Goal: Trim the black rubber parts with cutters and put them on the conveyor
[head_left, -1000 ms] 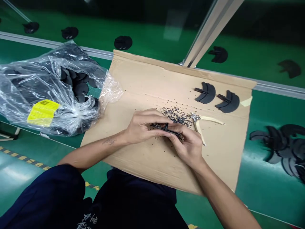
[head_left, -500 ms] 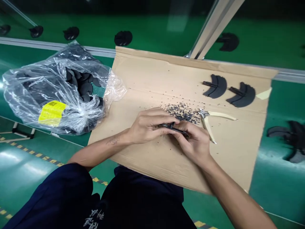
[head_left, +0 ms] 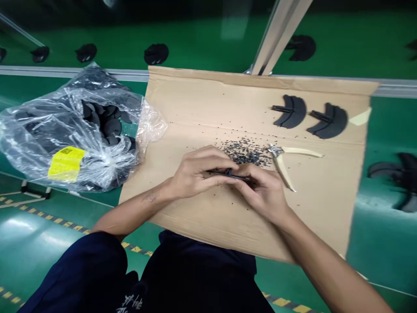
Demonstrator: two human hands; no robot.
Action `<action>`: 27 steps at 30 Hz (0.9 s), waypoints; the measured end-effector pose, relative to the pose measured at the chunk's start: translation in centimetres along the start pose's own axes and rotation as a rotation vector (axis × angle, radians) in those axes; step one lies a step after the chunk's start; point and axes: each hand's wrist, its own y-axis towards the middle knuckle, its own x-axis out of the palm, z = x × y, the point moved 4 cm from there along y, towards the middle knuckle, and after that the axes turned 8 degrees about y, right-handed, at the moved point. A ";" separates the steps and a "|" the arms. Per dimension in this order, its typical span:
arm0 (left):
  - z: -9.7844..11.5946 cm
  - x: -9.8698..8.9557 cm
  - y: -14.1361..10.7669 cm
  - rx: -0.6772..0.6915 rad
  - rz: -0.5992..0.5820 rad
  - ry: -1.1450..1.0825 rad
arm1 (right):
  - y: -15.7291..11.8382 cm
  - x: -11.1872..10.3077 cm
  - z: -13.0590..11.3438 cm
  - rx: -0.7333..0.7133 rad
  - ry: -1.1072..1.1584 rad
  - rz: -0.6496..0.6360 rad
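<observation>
A dark, thin plastic part (head_left: 230,173) is held edge-on between my two hands above the cardboard sheet (head_left: 195,102). My left hand (head_left: 195,171) pinches its left end with thumb and fingers. Its right end is in my right hand (head_left: 265,189), whose fingers partly hide it. Just beyond the hands lies a heap of tiny black bits (head_left: 246,152). Cutters with cream handles (head_left: 282,163) rest spread apart to the right of the heap. Two curved black parts with stems, one (head_left: 293,112) beside the other (head_left: 332,121), lie at the sheet's upper right.
At left, a clear plastic bag (head_left: 29,130) with a yellow label (head_left: 66,163) holds several black pieces. More black parts lie at the far right (head_left: 407,178) and behind the metal rail (head_left: 130,74). A metal post (head_left: 276,37) rises behind the cardboard.
The view has shifted slightly. Both hands keep their hold on the black part, which now looks a little flatter. The cutters and the two curved parts have not moved on the cardboard.
</observation>
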 end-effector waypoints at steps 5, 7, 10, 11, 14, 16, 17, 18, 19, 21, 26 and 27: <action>0.2 0.1 -0.1 0.034 0.053 0.116 | 0.1 -1.0 -0.7 -0.119 -0.078 0.050; 0.1 0.1 0.0 0.027 0.023 0.003 | 0.2 -1.2 -0.8 -0.122 -0.074 0.079; -0.7 0.1 0.2 -0.141 -0.069 -0.274 | 0.4 -1.5 -0.8 -0.101 -0.019 0.113; -1.1 0.2 0.2 -0.218 -0.103 -0.350 | 0.4 -1.5 -0.8 -0.095 0.008 0.110; -1.9 0.5 0.0 -0.358 -0.188 -0.485 | 0.6 -1.5 -0.6 -0.104 0.077 0.050; -2.1 0.7 0.0 -0.380 -0.232 -0.522 | 0.5 -1.5 -0.5 -0.110 0.077 0.009; -2.2 0.9 0.0 -0.389 -0.247 -0.527 | 0.5 -1.5 -0.5 -0.106 0.066 -0.002; -2.3 1.0 0.0 -0.400 -0.255 -0.525 | 0.4 -1.5 -0.5 -0.093 0.051 -0.005; -2.4 1.0 0.0 -0.413 -0.255 -0.525 | 0.4 -1.5 -0.6 -0.074 0.037 0.002; -2.4 1.2 0.1 -0.427 -0.243 -0.553 | 0.4 -1.7 -0.8 -0.036 0.019 0.050; -2.4 1.0 0.2 -0.415 -0.153 -0.458 | 1.0 -3.8 -1.1 0.043 -0.092 0.010; -2.6 0.8 0.2 -0.427 -0.113 -0.417 | 1.0 -4.5 -0.9 0.061 -0.171 -0.058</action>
